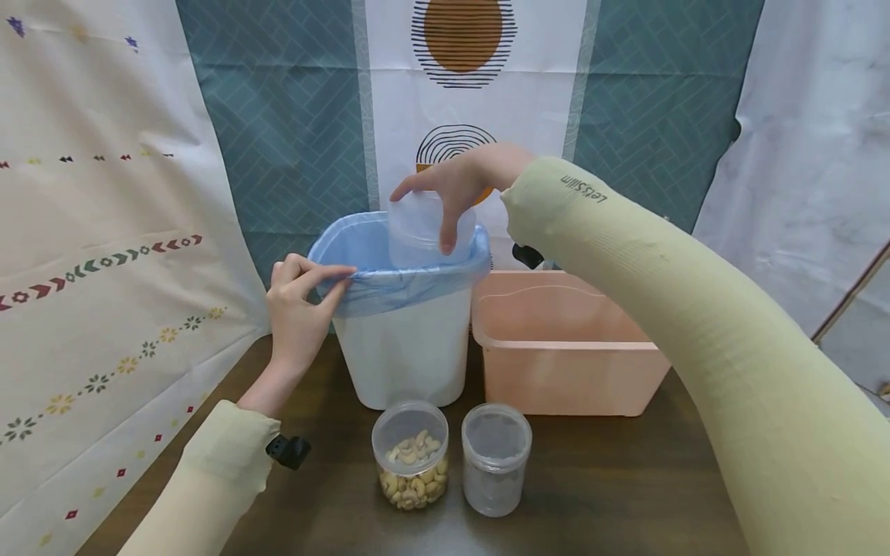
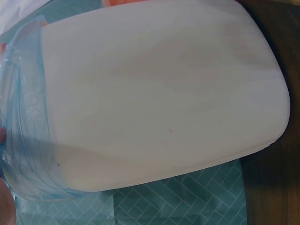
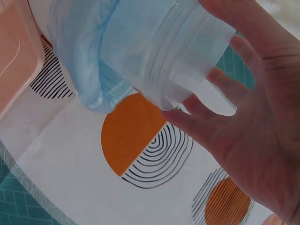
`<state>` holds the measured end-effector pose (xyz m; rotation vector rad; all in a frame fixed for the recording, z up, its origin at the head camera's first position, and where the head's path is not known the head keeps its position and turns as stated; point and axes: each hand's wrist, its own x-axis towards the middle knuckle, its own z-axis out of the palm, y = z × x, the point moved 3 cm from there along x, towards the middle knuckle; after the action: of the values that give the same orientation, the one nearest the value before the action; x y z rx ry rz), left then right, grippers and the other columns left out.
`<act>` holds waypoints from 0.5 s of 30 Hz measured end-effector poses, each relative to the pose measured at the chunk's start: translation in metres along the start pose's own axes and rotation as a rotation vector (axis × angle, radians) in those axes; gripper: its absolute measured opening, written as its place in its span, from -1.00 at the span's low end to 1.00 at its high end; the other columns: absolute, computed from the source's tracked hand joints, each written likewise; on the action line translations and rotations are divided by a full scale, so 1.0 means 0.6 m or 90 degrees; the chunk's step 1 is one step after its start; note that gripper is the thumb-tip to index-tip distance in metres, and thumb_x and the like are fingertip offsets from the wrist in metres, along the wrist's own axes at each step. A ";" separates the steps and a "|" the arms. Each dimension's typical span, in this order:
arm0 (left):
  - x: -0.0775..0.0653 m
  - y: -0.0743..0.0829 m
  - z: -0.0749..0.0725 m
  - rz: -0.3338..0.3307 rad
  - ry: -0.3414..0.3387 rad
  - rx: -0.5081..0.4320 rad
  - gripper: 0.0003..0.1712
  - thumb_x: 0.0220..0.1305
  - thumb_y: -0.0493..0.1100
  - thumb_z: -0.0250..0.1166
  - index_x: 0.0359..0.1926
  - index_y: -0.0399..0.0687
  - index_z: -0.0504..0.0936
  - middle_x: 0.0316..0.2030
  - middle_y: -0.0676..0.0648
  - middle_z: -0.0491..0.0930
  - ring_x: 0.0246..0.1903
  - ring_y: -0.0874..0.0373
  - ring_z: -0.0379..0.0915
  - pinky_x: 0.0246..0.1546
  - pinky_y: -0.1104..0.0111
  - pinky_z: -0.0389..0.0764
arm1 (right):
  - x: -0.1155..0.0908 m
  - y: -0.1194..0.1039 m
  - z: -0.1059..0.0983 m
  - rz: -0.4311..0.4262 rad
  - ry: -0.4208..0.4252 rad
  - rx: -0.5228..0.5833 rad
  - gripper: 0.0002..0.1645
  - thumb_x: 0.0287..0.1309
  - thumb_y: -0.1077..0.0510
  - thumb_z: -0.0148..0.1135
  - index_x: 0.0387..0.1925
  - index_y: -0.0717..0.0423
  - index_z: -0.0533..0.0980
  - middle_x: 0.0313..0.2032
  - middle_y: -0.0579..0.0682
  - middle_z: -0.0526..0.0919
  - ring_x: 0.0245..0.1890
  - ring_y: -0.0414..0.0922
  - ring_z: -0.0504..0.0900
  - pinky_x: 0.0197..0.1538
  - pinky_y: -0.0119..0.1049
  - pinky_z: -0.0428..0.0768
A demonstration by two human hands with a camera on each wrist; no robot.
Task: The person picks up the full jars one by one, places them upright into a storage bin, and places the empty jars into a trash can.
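My right hand (image 1: 462,189) grips a see-through plastic jar (image 1: 413,235) from above, fingers and thumb spread round its upper end. The jar's lower part sits inside the mouth of a white trash bin (image 1: 403,347), lined with a blue plastic bag (image 1: 358,239). In the right wrist view, ridges ring the jar (image 3: 164,51) near my fingertips (image 3: 180,117). With thumb and fingers, my left hand (image 1: 299,309) pinches the bag's folded edge at the bin's front left rim. The left wrist view is mostly filled by the bin's side (image 2: 164,93), with the bag's overhang (image 2: 33,122) beside it.
A jar of cashews (image 1: 410,463) and another see-through jar (image 1: 495,463) stand on the dark wooden table (image 1: 591,494) before the bin. To the bin's right is a peach plastic tub (image 1: 563,378), partly behind my right sleeve. A patterned cloth (image 1: 278,139) hangs behind.
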<state>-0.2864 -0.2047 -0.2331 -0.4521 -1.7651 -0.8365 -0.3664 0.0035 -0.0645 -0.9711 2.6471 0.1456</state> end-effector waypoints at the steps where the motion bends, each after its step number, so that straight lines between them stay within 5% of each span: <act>1: 0.000 0.000 -0.001 0.000 0.001 0.000 -0.83 0.10 -0.31 0.46 -0.23 -0.08 0.82 -0.41 -0.19 0.45 -0.29 0.30 0.15 -0.21 0.44 0.10 | 0.002 -0.001 0.001 -0.001 0.000 -0.002 0.29 -0.09 -0.08 0.56 0.51 -0.51 -0.08 0.59 -0.05 -0.22 0.56 0.05 -0.14 0.50 0.17 0.11; 15: -0.001 0.002 -0.001 0.000 -0.005 0.011 -0.83 0.12 -0.33 0.45 -0.22 -0.09 0.82 -0.39 -0.20 0.44 -0.31 0.03 0.23 -0.22 0.43 0.10 | 0.023 -0.009 0.010 0.002 -0.046 -0.060 0.27 -0.06 -0.18 0.53 0.51 -0.58 -0.11 0.59 -0.08 -0.18 0.52 0.03 -0.06 0.46 0.16 0.18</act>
<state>-0.2849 -0.2042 -0.2328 -0.4458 -1.7786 -0.8201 -0.3710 -0.0079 -0.0746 -0.9712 2.5960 0.3023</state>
